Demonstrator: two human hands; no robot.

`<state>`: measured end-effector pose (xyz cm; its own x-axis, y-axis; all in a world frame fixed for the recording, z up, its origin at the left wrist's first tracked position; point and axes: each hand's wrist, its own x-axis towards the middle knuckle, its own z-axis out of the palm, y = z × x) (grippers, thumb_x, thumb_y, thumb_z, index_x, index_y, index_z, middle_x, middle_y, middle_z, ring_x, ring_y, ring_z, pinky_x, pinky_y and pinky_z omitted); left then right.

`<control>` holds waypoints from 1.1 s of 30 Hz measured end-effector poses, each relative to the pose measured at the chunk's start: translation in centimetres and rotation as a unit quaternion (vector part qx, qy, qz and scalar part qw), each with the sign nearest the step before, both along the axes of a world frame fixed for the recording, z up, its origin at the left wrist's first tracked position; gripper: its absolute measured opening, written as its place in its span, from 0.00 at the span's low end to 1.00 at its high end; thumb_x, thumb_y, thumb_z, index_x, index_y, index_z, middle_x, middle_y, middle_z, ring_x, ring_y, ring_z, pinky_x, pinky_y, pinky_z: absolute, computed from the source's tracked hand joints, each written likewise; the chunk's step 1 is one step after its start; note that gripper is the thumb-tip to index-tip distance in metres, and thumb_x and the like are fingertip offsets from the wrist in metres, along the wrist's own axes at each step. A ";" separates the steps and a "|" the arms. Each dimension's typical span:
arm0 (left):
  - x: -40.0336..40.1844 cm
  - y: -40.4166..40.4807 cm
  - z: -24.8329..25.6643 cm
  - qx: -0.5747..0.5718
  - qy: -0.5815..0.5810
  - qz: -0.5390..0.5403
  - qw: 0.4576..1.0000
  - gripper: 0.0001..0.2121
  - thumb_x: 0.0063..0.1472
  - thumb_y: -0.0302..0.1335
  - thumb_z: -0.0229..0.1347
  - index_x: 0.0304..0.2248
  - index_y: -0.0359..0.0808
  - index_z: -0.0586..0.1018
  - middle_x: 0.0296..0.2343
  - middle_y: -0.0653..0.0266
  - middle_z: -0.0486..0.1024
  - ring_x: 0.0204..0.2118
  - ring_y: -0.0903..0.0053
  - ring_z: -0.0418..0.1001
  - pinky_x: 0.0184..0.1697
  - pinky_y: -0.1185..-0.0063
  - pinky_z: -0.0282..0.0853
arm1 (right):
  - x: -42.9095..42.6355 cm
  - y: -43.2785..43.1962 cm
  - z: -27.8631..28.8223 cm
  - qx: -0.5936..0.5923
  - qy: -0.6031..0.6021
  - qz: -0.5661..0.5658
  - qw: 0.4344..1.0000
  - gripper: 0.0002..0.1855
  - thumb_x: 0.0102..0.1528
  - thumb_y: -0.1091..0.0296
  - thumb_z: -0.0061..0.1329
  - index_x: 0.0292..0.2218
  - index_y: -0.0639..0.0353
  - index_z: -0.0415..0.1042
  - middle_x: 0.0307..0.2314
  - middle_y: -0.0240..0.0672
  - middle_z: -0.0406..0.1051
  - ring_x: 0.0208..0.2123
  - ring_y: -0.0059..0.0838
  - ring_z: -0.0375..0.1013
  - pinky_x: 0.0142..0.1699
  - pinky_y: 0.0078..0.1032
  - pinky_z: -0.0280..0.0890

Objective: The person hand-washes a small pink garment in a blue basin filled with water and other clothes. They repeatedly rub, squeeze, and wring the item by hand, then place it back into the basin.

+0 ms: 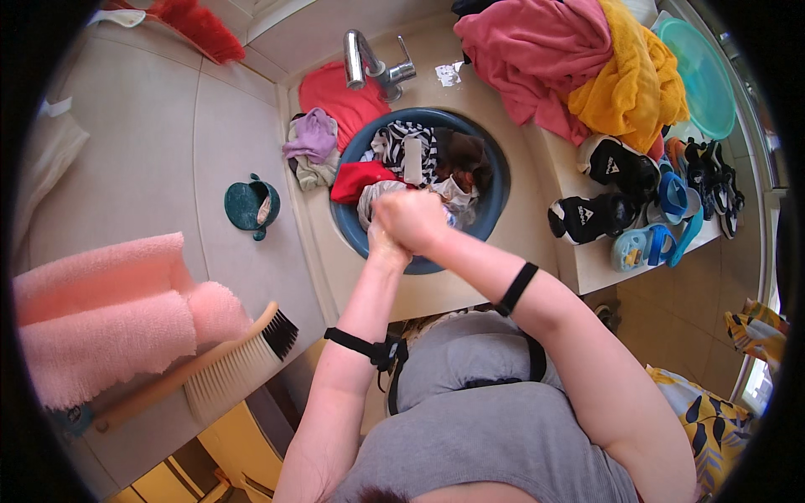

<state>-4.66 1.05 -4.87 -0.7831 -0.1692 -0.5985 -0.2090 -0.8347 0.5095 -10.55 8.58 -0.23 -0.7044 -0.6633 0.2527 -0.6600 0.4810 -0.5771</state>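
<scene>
A blue plastic basin [500,188] sits in the sink before me, with clothes in it. My right hand [412,219] lies closed over my left hand [385,242] above the basin's near side. Pale wet cloth [375,200] bunches at my left hand; whether either hand grips it is hidden. Just beyond my hands are a red cloth [361,181], a black-and-white striped garment [393,144] and dark brown clothing [462,154]. A pale bar, likely soap [412,160], rests on the striped garment.
A chrome faucet [371,63] stands behind the basin. Red [339,94] and lilac [312,137] cloths lie beside it. Left are a green dish [242,206], a pink towel [113,314] and a long-handled brush [220,364]. Right are piled pink clothing [534,50], a yellow cloth [629,82] and several shoes [594,217].
</scene>
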 end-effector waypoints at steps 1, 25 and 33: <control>0.7 -0.7 -2.2 -0.035 0.027 -0.006 0.999 0.16 0.65 0.44 0.40 0.42 0.43 0.72 0.38 0.66 0.74 0.41 0.72 0.72 0.39 0.73 0.69 | 1.6 0.3 2.3 0.030 0.019 0.040 0.999 0.11 0.46 0.61 0.45 0.17 0.51 0.74 0.17 0.39 0.74 0.16 0.37 0.74 0.20 0.33 0.68; 3.1 -4.1 -5.5 -0.616 -0.081 -0.208 0.756 0.15 0.54 0.25 0.55 0.43 0.37 0.73 0.32 0.52 0.76 0.36 0.65 0.75 0.41 0.74 0.70 | 0.4 5.5 -9.8 0.161 -0.028 0.112 0.980 0.23 0.53 0.63 0.45 0.51 0.38 0.64 0.36 0.43 0.68 0.36 0.42 0.72 0.37 0.39 0.69; 2.2 -3.4 -8.3 -0.643 -0.242 -0.440 0.578 0.17 0.64 0.41 0.40 0.47 0.44 0.72 0.42 0.51 0.73 0.46 0.56 0.71 0.48 0.65 0.66 | 1.3 2.8 -13.6 0.329 -0.061 0.087 0.938 0.21 0.56 0.64 0.38 0.51 0.38 0.63 0.39 0.42 0.70 0.38 0.40 0.74 0.38 0.37 0.69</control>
<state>-2.51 -2.33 -13.12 -0.6979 -0.3824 -0.6056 -0.6424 0.7080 0.2933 -9.29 11.39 -13.86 -0.5672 -0.7559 -0.3270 -0.7103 0.6500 -0.2703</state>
